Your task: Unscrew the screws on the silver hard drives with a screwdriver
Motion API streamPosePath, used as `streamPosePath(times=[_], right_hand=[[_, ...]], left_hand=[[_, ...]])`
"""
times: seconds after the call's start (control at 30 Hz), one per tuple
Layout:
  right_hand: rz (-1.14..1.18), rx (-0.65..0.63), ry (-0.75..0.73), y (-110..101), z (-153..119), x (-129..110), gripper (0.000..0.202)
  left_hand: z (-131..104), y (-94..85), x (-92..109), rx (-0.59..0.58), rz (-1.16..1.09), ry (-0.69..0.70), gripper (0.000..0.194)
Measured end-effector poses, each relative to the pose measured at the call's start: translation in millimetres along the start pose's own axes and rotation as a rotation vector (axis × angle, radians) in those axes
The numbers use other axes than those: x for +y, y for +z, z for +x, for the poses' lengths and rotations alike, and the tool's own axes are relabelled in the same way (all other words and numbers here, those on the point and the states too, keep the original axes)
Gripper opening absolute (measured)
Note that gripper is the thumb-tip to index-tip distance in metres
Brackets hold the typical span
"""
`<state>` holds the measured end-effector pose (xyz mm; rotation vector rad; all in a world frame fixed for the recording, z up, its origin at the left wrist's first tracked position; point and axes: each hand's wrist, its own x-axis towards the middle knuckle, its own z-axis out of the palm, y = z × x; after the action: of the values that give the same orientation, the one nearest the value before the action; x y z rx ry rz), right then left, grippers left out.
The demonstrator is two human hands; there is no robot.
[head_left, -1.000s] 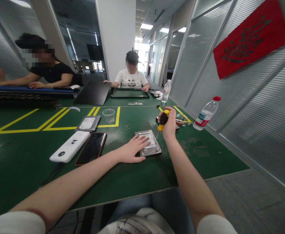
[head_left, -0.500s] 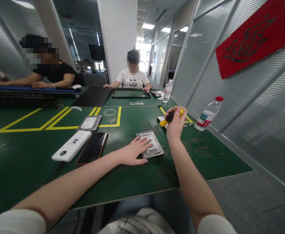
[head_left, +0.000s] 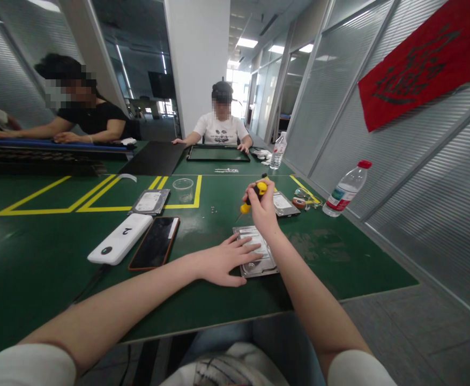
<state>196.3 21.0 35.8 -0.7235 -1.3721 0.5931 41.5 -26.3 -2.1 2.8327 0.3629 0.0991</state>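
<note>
Flat on the green table lies a silver hard drive [head_left: 263,264] with a white label. My left hand [head_left: 224,260] rests palm down across its left side, fingers spread. A yellow and black screwdriver [head_left: 245,208] is gripped in my right hand [head_left: 263,208], above the drive's far edge. Its thin shaft slants down to the left, the tip near the far left corner of the drive; whether it touches, I cannot tell. Several tiny screws [head_left: 213,209] lie beyond my left hand. My right wrist and forearm hide the drive's right edge.
A second hard drive [head_left: 285,205] lies past my right hand, a third [head_left: 150,201] at left behind a white power bank [head_left: 120,239] and a phone [head_left: 155,243]. A plastic cup [head_left: 183,190] and a water bottle [head_left: 347,188] stand nearby. Two people sit across the table.
My right hand has brought the screwdriver left and turned it more upright, uncovering the drive behind. The drive under my left hand has shifted slightly towards me and right.
</note>
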Motion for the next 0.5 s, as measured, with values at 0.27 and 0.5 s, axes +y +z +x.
streamPosePath(times=[0.27,0.5], right_hand=[[-0.066,-0.038,0.020,1.8,-2.1,2.0,0.020],[-0.074,-0.040,0.018,3.2,-0.7,0.7,0.020]], left_hand=[[1.7,4.9,-1.0,0.041,0.012,-0.006,0.073],[2.1,4.8,-2.6,0.037,0.018,-0.001,0.075]])
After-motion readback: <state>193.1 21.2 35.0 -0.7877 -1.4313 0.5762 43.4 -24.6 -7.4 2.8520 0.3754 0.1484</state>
